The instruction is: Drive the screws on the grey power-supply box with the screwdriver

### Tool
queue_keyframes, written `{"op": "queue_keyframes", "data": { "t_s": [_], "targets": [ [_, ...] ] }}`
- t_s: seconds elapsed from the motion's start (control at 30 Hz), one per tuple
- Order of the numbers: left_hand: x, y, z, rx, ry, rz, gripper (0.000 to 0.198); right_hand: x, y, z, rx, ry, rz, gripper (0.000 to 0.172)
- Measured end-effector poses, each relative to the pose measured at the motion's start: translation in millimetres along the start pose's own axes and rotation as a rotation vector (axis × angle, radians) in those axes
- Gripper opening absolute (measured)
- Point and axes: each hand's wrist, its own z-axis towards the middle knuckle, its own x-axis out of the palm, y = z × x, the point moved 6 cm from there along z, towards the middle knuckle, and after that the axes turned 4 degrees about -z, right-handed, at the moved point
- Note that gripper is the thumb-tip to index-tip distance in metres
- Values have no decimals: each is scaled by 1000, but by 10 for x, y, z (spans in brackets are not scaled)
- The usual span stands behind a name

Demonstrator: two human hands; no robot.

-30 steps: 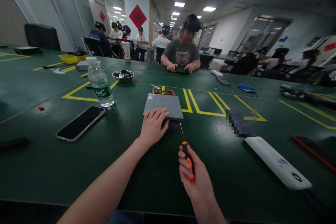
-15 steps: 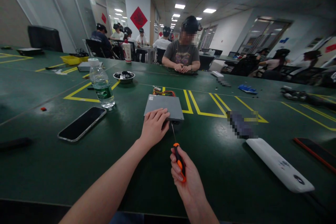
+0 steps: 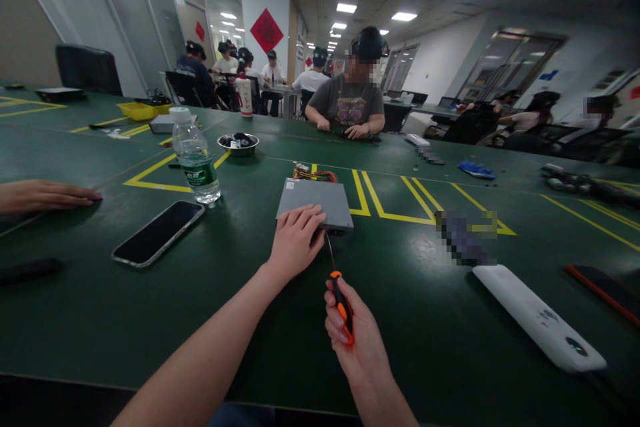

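Note:
A grey metal box lies flat on the green table, with a bundle of coloured wires at its far side. My left hand rests on the near left part of the box, its fingers over the top and its thumb at the near side. In my right hand is an orange and black screwdriver, gripped by the handle. Its shaft points away from me, and the tip meets the box's near side beside my left thumb; the exact contact spot is too small to tell.
A phone and a water bottle stand left of the box, near a metal bowl. Another person's hand lies at the left. A white device is on the right. A person sits opposite.
Another person's hand has come in at the left, where a small red object was visible. The person opposite has moved their hands apart. My hands hold nearly the same pose.

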Motion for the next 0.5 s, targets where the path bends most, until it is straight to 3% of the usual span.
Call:
{"op": "queue_keyframes", "data": {
  "t_s": [0.37, 0.5],
  "targets": [
    [-4, -3, 4, 0, 0, -12, 26, 5, 19, -29, -167, -50, -72, 31],
    [-1, -5, -1, -1, -2, -17, 26, -5, -3, -30, -99, -57, -44, 26]
  ]
}}
